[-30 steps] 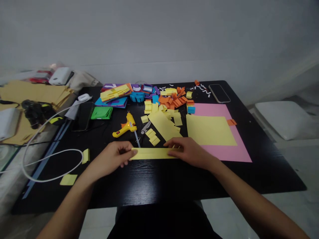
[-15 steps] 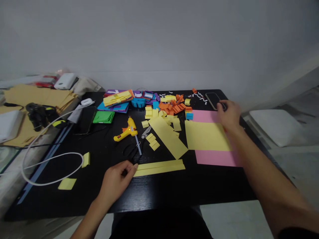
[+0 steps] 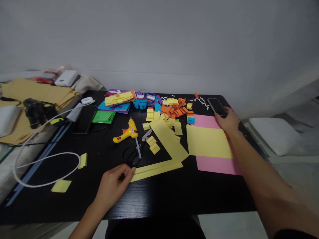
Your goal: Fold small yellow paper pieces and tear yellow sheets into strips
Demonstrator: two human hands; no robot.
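Note:
My left hand [image 3: 116, 182] is closed at the near side of the table, pinching the left end of a folded yellow paper strip [image 3: 157, 170]. The strip lies slanted, its right end touching or close to a larger yellow sheet [image 3: 168, 139]. At the far right, my right hand [image 3: 228, 120] has its fingers around the near end of a dark smartphone [image 3: 215, 105]. My forearm passes over the right edges of a yellow sheet [image 3: 209, 141] and the pink sheet [image 3: 216, 165] beneath it.
A yellow glue gun [image 3: 128, 131] and scissors [image 3: 136, 147] lie mid-table. Behind are orange paper pieces [image 3: 175, 109], a green paper stack [image 3: 104, 116] and coloured bundles [image 3: 119, 99]. A white cable [image 3: 47, 159] loops at left. A white stool [image 3: 276, 135] stands right.
My right hand has settled lower around the phone's near end, its fingers now along the far side. The yellow strip has tilted, its left end nearer me. The view has shifted slightly.

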